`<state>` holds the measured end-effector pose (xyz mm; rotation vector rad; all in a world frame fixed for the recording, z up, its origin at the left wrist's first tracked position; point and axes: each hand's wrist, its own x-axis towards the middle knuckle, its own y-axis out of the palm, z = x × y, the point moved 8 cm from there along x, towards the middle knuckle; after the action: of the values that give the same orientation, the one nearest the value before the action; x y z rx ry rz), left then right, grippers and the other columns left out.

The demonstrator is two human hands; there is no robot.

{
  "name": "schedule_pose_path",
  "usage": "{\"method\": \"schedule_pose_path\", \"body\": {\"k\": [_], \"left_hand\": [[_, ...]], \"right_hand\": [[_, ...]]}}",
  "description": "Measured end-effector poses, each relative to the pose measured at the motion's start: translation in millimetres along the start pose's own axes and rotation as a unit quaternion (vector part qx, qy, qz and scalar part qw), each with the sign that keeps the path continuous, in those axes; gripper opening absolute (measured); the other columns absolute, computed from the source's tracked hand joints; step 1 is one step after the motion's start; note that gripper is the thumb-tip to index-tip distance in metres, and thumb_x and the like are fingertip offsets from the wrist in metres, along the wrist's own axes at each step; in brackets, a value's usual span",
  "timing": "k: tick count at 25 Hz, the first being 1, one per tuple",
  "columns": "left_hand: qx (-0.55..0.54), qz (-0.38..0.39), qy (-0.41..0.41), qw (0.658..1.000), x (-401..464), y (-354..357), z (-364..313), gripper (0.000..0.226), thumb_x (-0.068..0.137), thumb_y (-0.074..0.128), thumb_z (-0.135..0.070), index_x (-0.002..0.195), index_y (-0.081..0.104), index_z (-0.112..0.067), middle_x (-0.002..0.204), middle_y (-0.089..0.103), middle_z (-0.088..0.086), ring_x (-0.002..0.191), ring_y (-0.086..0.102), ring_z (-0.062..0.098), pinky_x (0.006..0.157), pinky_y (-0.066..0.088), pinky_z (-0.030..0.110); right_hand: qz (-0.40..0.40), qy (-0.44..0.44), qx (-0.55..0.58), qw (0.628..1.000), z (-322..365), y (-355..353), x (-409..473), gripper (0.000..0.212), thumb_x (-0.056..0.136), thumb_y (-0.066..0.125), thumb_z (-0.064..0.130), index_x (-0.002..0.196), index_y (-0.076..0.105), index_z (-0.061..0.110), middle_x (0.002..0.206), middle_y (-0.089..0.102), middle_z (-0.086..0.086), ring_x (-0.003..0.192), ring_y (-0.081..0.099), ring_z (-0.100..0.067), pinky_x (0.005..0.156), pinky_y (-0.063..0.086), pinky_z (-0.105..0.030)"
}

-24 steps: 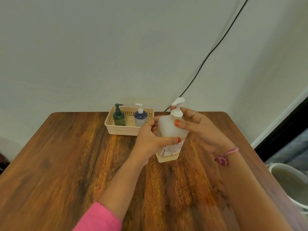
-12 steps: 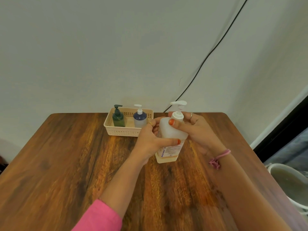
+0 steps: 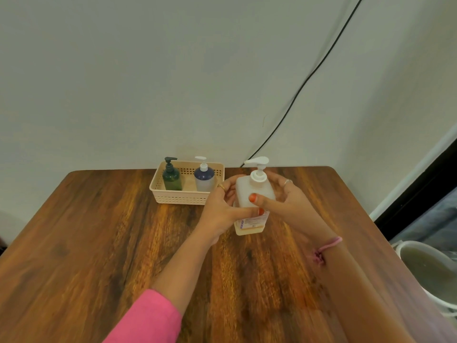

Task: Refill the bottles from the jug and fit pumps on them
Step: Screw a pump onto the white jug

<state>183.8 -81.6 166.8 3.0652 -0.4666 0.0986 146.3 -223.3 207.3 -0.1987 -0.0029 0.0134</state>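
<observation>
A white square bottle (image 3: 244, 191) with a label and a thin layer of yellowish liquid at its bottom stands on the wooden table (image 3: 99, 243). A white pump (image 3: 258, 167) sits on its neck, nozzle pointing left. My left hand (image 3: 222, 209) grips the bottle's body from the left. My right hand (image 3: 284, 196) holds the bottle's shoulder from the right, thumb across its front. A dark green pump bottle (image 3: 171, 178) and a frosted bottle (image 3: 204, 178) with a dark top and white pump stand in a cream basket (image 3: 178, 198). No jug is visible.
The basket sits at the table's far edge, just left of my hands, against a pale wall. A black cable (image 3: 304, 82) runs down the wall behind the table. A white bucket (image 3: 430, 271) of murky liquid stands off the table's right edge.
My right hand has dropped from the pump collar to the bottle's shoulder. The pump nozzle has turned from upper right to pointing left.
</observation>
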Motion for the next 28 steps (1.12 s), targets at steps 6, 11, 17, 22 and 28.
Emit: {"method": "schedule_pose_path", "body": {"k": [6, 11, 17, 22, 28], "left_hand": [[-0.007, -0.035, -0.007, 0.999, 21.7, 7.2, 20.5, 0.089, 0.045, 0.093, -0.027, 0.121, 0.047, -0.023, 0.123, 0.064, 0.000, 0.116, 0.060, 0.013, 0.098, 0.050, 0.043], [0.051, -0.081, -0.023, 0.995, 55.3, 10.4, 35.0, 0.081, 0.066, 0.087, -0.028, 0.137, 0.048, -0.022, 0.133, 0.057, -0.001, 0.124, 0.052, 0.017, 0.100, 0.049, 0.042], [0.114, -0.096, -0.050, 0.988, 116.5, 6.2, 59.6, 0.076, 0.079, 0.077, -0.023, 0.145, 0.039, -0.017, 0.134, 0.051, 0.008, 0.124, 0.049, 0.019, 0.103, 0.046, 0.036], [0.038, -0.077, -0.114, 0.990, 159.9, 7.4, 99.0, 0.057, 0.091, 0.060, -0.002, 0.143, 0.039, -0.010, 0.136, 0.055, 0.004, 0.125, 0.052, 0.015, 0.092, 0.048, 0.021], [0.081, -0.033, -0.181, 0.980, 190.2, 14.4, 140.6, 0.053, 0.098, 0.044, -0.002, 0.147, 0.032, -0.016, 0.144, 0.046, 0.002, 0.131, 0.043, 0.016, 0.110, 0.038, 0.037]], "right_hand": [[-0.045, 0.024, 0.037, 0.998, -35.7, -15.0, 13.0, 0.071, 0.078, 0.076, 0.028, 0.141, 0.044, 0.020, 0.121, 0.066, 0.000, 0.099, 0.068, -0.010, 0.083, 0.057, -0.031], [-0.050, 0.014, 0.064, 0.997, -54.3, -20.2, 54.2, 0.065, 0.082, 0.072, 0.023, 0.140, 0.043, 0.019, 0.123, 0.064, 0.002, 0.103, 0.066, -0.009, 0.081, 0.057, -0.027], [-0.069, 0.011, 0.067, 0.995, -80.3, -26.0, 123.4, 0.060, 0.084, 0.071, 0.014, 0.137, 0.043, 0.010, 0.127, 0.061, -0.006, 0.112, 0.062, -0.018, 0.091, 0.054, -0.035], [-0.089, 0.025, 0.033, 0.995, -108.6, -39.2, 173.2, 0.058, 0.085, 0.070, 0.017, 0.138, 0.047, 0.013, 0.129, 0.060, -0.003, 0.110, 0.060, -0.013, 0.079, 0.053, -0.016], [-0.082, 0.068, -0.015, 0.994, -153.3, -41.0, 207.8, 0.057, 0.087, 0.068, 0.022, 0.139, 0.046, 0.015, 0.129, 0.060, -0.004, 0.116, 0.057, -0.020, 0.099, 0.048, -0.043]]}}
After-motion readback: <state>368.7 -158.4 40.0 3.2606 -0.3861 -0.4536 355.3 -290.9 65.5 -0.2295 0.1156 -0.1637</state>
